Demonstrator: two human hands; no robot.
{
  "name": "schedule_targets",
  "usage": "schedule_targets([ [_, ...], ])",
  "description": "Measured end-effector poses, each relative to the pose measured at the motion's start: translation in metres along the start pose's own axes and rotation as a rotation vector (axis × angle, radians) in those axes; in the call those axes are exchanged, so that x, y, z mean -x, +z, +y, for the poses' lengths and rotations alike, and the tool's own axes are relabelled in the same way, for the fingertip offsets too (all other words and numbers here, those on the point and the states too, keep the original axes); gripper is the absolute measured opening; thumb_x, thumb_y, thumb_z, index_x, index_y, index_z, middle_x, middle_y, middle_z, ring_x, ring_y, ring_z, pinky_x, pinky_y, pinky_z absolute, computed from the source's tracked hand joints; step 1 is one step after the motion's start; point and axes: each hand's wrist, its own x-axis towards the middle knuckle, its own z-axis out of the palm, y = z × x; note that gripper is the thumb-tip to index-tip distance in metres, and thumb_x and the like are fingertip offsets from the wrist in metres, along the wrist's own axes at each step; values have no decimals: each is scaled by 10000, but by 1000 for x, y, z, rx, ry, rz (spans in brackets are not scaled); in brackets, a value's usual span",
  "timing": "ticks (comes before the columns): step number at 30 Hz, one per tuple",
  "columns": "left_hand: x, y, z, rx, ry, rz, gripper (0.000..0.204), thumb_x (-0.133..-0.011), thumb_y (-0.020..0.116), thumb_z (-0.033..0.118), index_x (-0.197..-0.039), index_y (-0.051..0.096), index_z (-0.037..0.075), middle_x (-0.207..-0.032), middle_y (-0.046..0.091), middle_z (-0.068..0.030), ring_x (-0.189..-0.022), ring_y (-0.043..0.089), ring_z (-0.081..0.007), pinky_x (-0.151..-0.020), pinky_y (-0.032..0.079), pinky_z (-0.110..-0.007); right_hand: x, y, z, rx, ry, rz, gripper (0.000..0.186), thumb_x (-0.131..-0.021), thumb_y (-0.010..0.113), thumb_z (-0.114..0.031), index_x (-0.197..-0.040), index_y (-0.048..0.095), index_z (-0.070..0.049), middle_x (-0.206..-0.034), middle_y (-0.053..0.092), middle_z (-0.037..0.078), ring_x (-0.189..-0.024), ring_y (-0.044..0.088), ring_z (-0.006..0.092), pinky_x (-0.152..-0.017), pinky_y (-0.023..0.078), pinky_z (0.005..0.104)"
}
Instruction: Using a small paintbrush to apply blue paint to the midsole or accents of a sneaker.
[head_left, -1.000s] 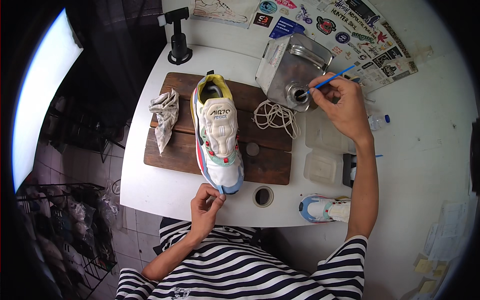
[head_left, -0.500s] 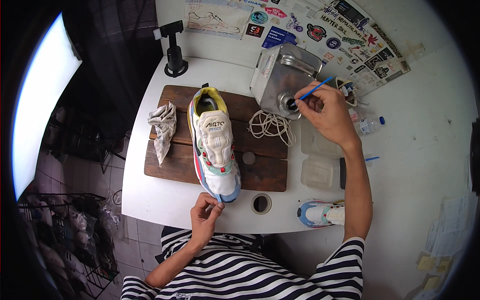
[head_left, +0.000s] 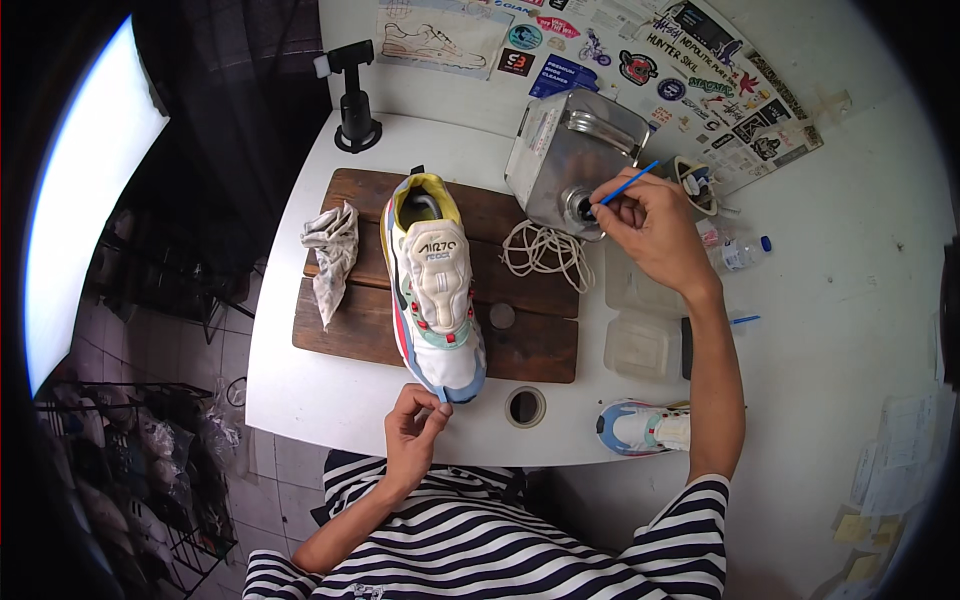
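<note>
A sneaker [head_left: 440,300] in white, blue and red, with a yellow lining, stands on the dark wooden board [head_left: 345,325]. My left hand [head_left: 408,445] pinches a small light-blue piece at the sneaker's toe. My right hand [head_left: 655,235] grips a thin blue stick [head_left: 628,182] angled into the round mouth of a metal can [head_left: 545,165]; its inner end is hidden. White laces [head_left: 545,255] lie coiled below the can, left of that hand. A crumpled rag [head_left: 330,255] lies left of the sneaker, and a small dark round lid [head_left: 502,316] lies right of it.
A second sneaker [head_left: 630,430] lies at the front right edge near my right forearm. Beside that arm are clear plastic boxes [head_left: 640,345] and a small bottle [head_left: 740,255]. A round hole [head_left: 525,405] is in the white desk [head_left: 280,390]. A black stand [head_left: 357,125] rises at back left.
The view has shifted slightly. Less of the blue stick sticks up above my right fingers than a second ago. My left hand keeps its pinch at the toe.
</note>
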Motion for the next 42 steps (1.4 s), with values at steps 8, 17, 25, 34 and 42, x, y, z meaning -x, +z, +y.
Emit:
schedule_targets([
  [8,1,-1,-3,4,-6,2,91,-985,662,69,-923,606,35,-946,589,-27,-851,573,-99,-731,454,-250,0,-11,-5,17,-8,78,70,-865,731,-22,-917,735,25,-777,598,17,-606,465,69,-562,417,253],
  [17,-1,0,-1,1,0,1,97,-986,663,81,-919,610,34,-939,596,-30,-844,566,-98,-730,449,-249,-1,2,-2,51,-38,21,81,-861,722,-27,-920,728,28,-758,573,37,-615,487,98,-568,424,275],
  [25,0,0,0,-3,-2,5,97,-984,665,82,-920,609,35,-938,598,-30,-828,557,-96,-728,448,-250,-2,4,-7,55,-16,-11,81,-860,726,-26,-912,723,36,-763,576,37,-641,509,100,-582,434,272],
  [34,3,0,0,9,-10,9,103,-983,669,83,-914,609,37,-927,596,-28,-826,558,-95,-728,447,-249,2,0,-4,67,-10,26,93,-856,740,-25,-925,733,37,-777,585,31,-622,481,86,-565,418,265],
  [42,-2,-1,0,-2,2,-11,93,-980,665,72,-915,608,37,-935,587,-33,-855,576,-110,-730,453,-258,6,-10,-3,-21,-18,113,92,-878,724,-3,-964,742,24,-828,645,42,-641,536,84,-583,439,245],
])
